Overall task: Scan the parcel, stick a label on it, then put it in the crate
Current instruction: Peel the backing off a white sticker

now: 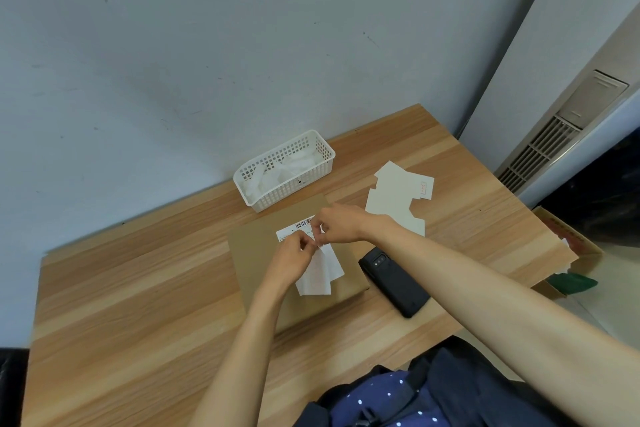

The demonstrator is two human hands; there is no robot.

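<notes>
Parcel (263, 263): lies flat on the surface (138, 288), directly before the person, so both hands can work over it.
Label (317, 274): hangs above the parcel, probably being peeled from its backing.
Left hand (291, 260): fingers pinch the paper's top edge.
Right hand (337, 224): fingers pinch the same edge, pulling apart, I think.
Scanner (394, 279): put aside, just beside the parcel.
Crate (568, 253): waits at the right, off the surface.

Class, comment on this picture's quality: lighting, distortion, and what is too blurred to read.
Head view: soft, even light, faint shadows; wide-angle lens bends the table edges and wall corner; the barcode label on the parcel is too small to read; both hands are fairly sharp.
</notes>
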